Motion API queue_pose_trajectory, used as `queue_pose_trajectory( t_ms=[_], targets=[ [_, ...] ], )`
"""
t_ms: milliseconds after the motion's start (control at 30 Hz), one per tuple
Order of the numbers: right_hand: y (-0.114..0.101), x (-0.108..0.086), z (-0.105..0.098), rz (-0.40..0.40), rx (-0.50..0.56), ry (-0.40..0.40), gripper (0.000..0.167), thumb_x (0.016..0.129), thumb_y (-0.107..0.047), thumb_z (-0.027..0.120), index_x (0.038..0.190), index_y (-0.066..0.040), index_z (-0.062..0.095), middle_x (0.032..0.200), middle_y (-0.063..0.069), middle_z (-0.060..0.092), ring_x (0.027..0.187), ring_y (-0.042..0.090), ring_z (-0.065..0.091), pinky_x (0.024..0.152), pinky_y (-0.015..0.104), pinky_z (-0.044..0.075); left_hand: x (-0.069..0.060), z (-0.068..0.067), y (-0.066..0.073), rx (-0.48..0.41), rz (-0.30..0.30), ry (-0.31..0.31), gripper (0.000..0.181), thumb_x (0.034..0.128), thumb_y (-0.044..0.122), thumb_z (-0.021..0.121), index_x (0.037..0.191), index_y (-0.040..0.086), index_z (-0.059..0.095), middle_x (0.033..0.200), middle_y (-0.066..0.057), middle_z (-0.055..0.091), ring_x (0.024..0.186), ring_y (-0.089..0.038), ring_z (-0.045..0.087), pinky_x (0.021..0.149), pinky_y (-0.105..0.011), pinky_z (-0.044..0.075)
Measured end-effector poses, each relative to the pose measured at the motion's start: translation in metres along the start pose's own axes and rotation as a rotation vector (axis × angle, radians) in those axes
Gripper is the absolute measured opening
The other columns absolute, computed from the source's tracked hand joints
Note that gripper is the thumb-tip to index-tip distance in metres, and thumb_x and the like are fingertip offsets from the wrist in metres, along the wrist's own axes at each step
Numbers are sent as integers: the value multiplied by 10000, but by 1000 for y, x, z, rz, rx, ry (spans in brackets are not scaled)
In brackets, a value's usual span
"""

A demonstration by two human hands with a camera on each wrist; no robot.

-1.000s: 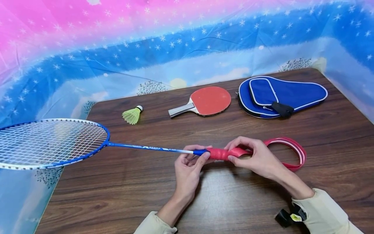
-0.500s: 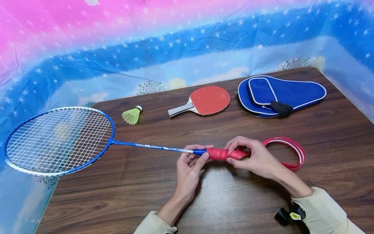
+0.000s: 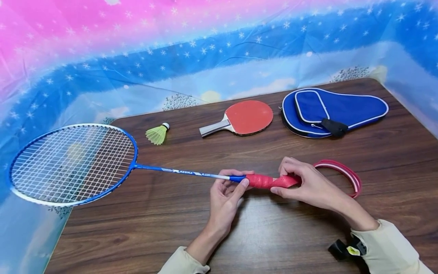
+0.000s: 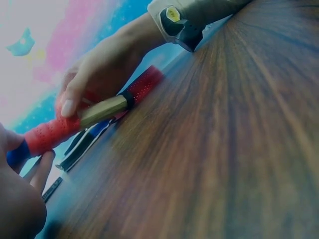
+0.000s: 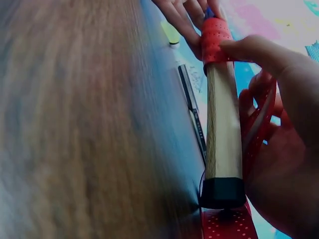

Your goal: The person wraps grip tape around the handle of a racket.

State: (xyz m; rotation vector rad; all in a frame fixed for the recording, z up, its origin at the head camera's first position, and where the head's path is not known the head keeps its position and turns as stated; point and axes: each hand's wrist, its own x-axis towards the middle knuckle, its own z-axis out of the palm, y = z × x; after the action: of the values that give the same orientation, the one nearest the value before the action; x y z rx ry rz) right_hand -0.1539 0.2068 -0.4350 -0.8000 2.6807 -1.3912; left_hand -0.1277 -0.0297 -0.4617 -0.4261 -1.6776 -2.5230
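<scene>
While the racket (image 3: 181,172) is held crosswise above the dark wood-grain table (image 3: 137,236), strung head to the left and butt to the right, a bare stretch of handle (image 5: 224,119) is left between the red coils and the black butt cap (image 5: 223,192), with the right hand (image 3: 309,186) nearer to it. By that hand's thumb and fingers the red grip tape (image 3: 262,181) is pinched at the edge of the coils; its remainder is looped to the right, pale-edged. The wrapped end beside the smooth blue cone (image 3: 237,178) is gripped by the left hand (image 3: 224,199). Pale, faceted, grained wood is exposed, whereas the tape is dotted with perforations and the oval frame is filled with fine white mesh.
</scene>
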Motion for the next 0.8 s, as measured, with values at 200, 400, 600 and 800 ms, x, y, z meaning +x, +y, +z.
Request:
queue_pose_trajectory(
  t_ms=[200, 400, 600, 800],
  targets=[
    [1, -1, -2, -51, 59, -35, 244, 877, -266, 761, 860, -273, 518, 807, -34, 481, 720, 130, 482, 566, 295, 383, 0, 0, 0, 5, -1, 3, 244, 930, -7, 639, 1115, -113, 518, 1105, -281, 658, 979, -375, 659, 858, -373, 557],
    [0, 0, 1, -2, 51, 53, 223, 865, -208, 770, 914, -294, 570, 867, -77, 560, 761, 131, 524, 585, 314, 425, 0, 1, 0, 17, -6, 9, 244, 927, 5, 649, 1107, -104, 525, 1101, -272, 662, 983, -392, 650, 849, -334, 555],
    [1, -1, 4, 50, 116, 52, 246, 872, -212, 764, 1020, -290, 584, 945, -71, 618, 849, 130, 566, 671, 310, 479, -1, 0, 0, 21, 0, -1, 232, 932, 0, 639, 1106, -102, 525, 1104, -270, 662, 1028, -414, 630, 851, -310, 546],
    [0, -1, -1, 53, 136, -65, 389, 906, -299, 726, 1264, -340, 580, 1211, -46, 602, 1002, 119, 549, 786, 326, 498, -1, -1, 3, 24, -27, -17, 232, 935, -3, 631, 1119, -78, 513, 1115, -267, 661, 1086, -412, 612, 914, -340, 519]
  ],
)
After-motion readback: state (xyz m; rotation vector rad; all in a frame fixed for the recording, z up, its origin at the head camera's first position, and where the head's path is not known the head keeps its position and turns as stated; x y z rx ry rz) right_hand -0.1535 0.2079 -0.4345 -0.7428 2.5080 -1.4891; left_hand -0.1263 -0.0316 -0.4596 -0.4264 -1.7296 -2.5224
